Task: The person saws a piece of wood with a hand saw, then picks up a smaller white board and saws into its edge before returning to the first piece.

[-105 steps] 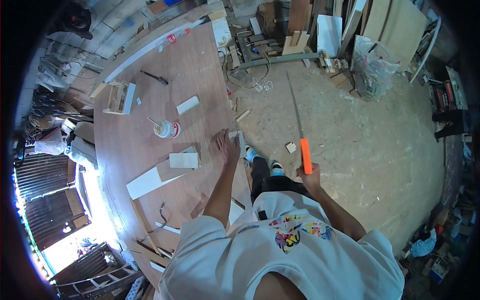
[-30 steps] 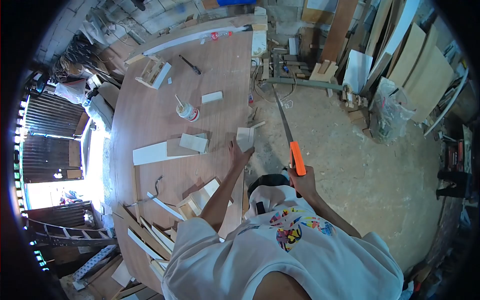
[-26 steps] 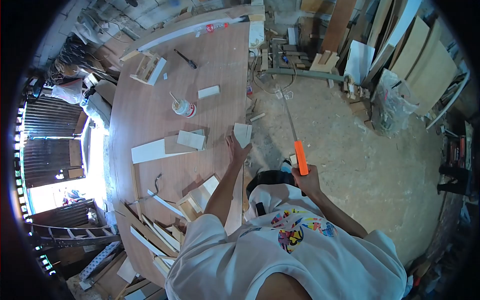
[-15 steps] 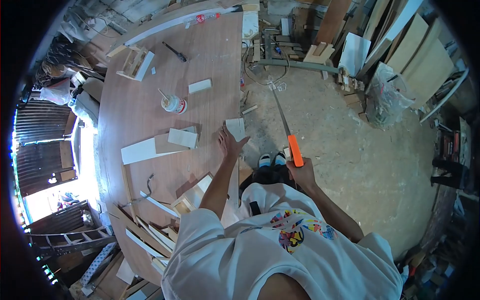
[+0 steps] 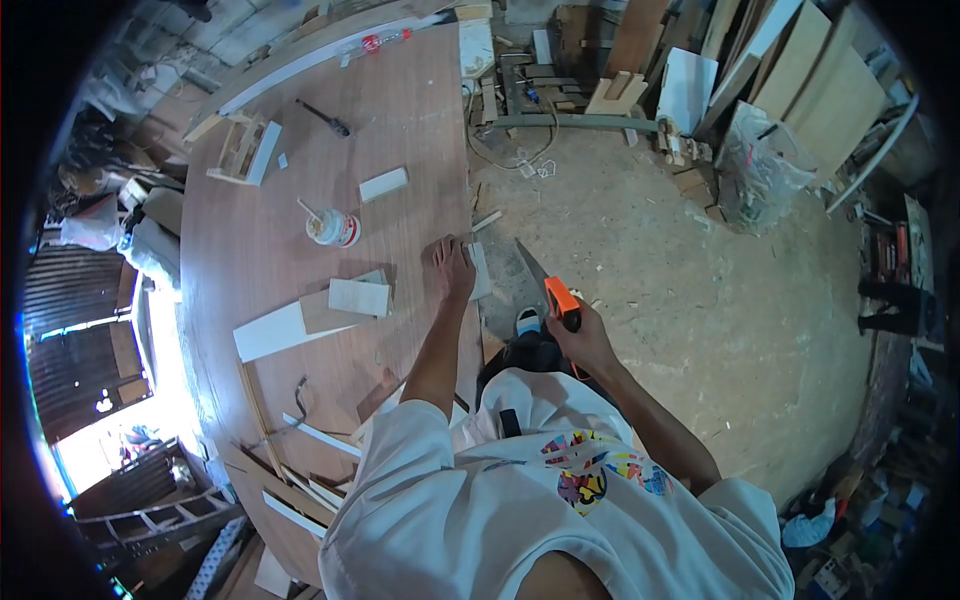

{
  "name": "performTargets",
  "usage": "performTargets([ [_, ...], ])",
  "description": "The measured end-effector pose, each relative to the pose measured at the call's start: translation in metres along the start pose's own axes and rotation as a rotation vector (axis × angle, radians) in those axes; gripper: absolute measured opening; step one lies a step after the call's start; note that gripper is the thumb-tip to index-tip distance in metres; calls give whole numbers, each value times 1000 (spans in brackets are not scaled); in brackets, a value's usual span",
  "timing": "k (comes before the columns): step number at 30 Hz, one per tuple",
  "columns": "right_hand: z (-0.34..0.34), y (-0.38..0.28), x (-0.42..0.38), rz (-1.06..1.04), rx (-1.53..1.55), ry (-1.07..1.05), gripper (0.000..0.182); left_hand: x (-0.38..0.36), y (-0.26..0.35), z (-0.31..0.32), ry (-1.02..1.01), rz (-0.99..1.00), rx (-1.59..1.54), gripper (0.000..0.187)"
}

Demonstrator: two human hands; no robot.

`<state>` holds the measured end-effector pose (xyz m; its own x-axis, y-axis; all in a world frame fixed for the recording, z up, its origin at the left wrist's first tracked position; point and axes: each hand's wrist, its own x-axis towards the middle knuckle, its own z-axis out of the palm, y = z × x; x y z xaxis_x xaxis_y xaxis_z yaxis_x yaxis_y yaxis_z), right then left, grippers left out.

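From afar I have the right hand (image 5: 583, 340) clenched on the saw (image 5: 561, 297), right of the table (image 5: 275, 225); the left hand (image 5: 454, 272) lies spread flat against the board (image 5: 480, 272) at the table's right edge.

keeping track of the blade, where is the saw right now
In the head view, the orange-handled saw is in the right hand, over the floor just to the right of the wooden table.

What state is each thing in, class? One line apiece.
Saw: gripped in the right hand
Pale board: jutting past the table edge
Left hand: open, at the pale board
Jar: standing, open, stick inside
Bottle: lying on its side
Dark tool: lying on the table
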<state>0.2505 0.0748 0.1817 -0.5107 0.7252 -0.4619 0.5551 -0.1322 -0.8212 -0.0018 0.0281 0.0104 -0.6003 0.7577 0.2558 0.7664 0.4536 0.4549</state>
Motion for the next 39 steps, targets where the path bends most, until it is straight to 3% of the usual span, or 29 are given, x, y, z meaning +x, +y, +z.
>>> performTargets([
  [3,3,-36,-18,-104,72,70,25,6,0,5,-36,-7,-58,20],
  [5,4,-53,-28,113,259,-118,31,6,-1,6,-50,16,-85,19],
  [6,10,-52,-31,120,264,-108,31,9,-3,7,-53,15,-133,18],
  [8,24,-46,-40,-283,117,98,28,14,-4,9,-57,15,-185,17],
  [15,30,-71,-57,-195,106,62,24,16,-4,13,24,28,-110,21],
  [17,30,-74,-62,-148,235,-14,23,14,-8,19,48,37,-84,20],
  [21,39,-87,-69,-272,238,24,22,15,-10,21,79,21,-91,19],
  [23,41,-93,-70,-252,294,11,14,15,-11,20,80,32,-102,18],
  [28,39,-97,-71,-202,337,-50,21,19,-19,30,87,87,-165,17],
  [30,41,-98,-70,-301,283,9,22,19,-19,35,89,82,-171,17],
  [36,43,-96,-64,-309,304,39,19,25,-17,39,105,91,-153,16],
  [39,40,-100,-62,-234,338,2,18,27,-17,39,141,131,-167,16],
])
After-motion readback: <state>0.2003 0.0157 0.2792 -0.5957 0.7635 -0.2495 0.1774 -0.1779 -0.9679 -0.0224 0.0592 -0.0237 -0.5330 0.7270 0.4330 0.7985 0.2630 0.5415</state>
